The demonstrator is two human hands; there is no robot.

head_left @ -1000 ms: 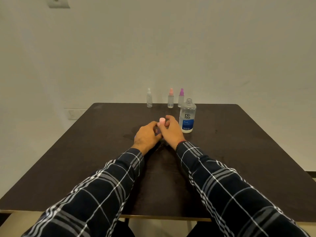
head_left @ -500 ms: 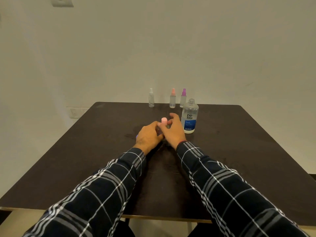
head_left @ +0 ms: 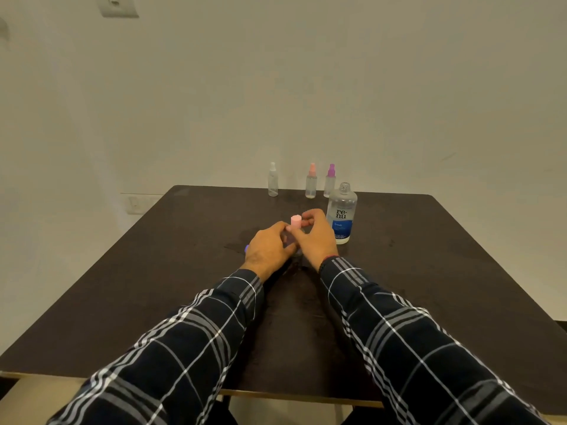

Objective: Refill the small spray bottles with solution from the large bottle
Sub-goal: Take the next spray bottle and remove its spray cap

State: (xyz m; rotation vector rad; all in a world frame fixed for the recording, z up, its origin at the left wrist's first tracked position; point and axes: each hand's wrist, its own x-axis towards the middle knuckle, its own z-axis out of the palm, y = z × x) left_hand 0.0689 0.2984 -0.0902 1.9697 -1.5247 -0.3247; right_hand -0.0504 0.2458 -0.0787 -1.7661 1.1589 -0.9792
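A dark brown table (head_left: 429, 271) fills the lower scene, its far edge against a plain pale wall (head_left: 306, 87) with a switch plate (head_left: 118, 6) at the upper left and a socket (head_left: 135, 204) low down beside the table's far left corner. Two arms in dark plaid sleeves (head_left: 184, 348) reach from the near edge toward the middle of the table. The large bottle (head_left: 341, 213), clear with a blue label and its neck uncapped, stands upright just right of the hands. The left hand (head_left: 267, 247) curls closed around the body of a small spray bottle (head_left: 294, 240), which stands between the two hands and is mostly hidden by them. The right hand (head_left: 316, 236) is closed with its fingertips (head_left: 307, 222) pinching the bottle's pink cap (head_left: 295, 221), which shows above both hands. A small purple thing (head_left: 246, 248) peeks out at the left edge of the left hand; what it is cannot be told. Along the far edge stand three more small spray bottles, upright and apart: a white-topped bottle (head_left: 272, 180) on the left, a peach-topped bottle (head_left: 311, 181) in the middle, and a purple-topped bottle (head_left: 330, 180) just behind the large bottle
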